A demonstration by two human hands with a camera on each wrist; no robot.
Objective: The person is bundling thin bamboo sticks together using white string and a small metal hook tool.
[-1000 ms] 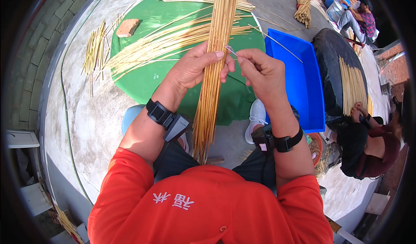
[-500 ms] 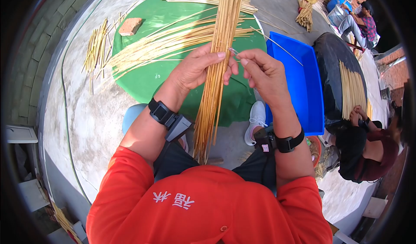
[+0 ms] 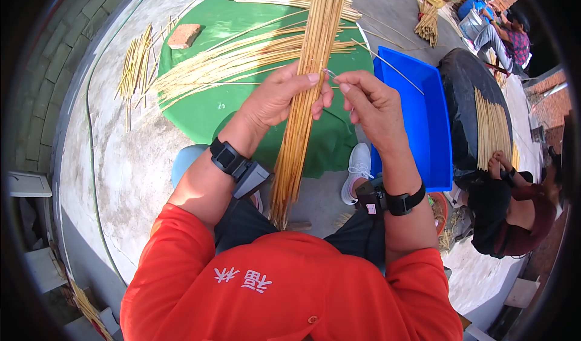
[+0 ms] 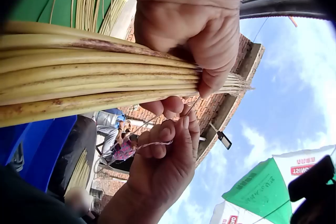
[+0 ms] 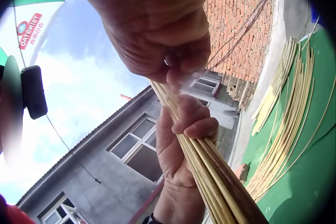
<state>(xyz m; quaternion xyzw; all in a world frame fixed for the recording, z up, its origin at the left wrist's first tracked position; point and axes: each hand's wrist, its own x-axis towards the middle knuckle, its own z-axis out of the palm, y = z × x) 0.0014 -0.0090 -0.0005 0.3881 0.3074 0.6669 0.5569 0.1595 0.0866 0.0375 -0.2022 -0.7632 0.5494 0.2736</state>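
A long bundle of yellow-brown stalks (image 3: 307,75) stands nearly upright before the red shirt, its lower end between the knees. My left hand (image 3: 284,93) grips it at mid-length, thumb across the front and fingers round the far side. Just to its right, my right hand (image 3: 374,104) pinches a thin pale cord (image 3: 330,73) that runs to the bundle's edge. In the left wrist view the right hand (image 4: 163,163) holds the twisted cord (image 4: 153,144) below the stalks (image 4: 94,71). The right wrist view shows the left hand (image 5: 181,150) around the bundle (image 5: 210,176).
Loose stalks (image 3: 242,56) and a brick (image 3: 183,36) lie on a green cloth (image 3: 321,141). Right of it are a blue tub (image 3: 417,117) and a black-covered round surface (image 3: 458,81) with more stalks. Two people sit at the right.
The bundle's upper part has tilted slightly right, and both hands have shifted a little right with it. The left grip and the right pinch continue.
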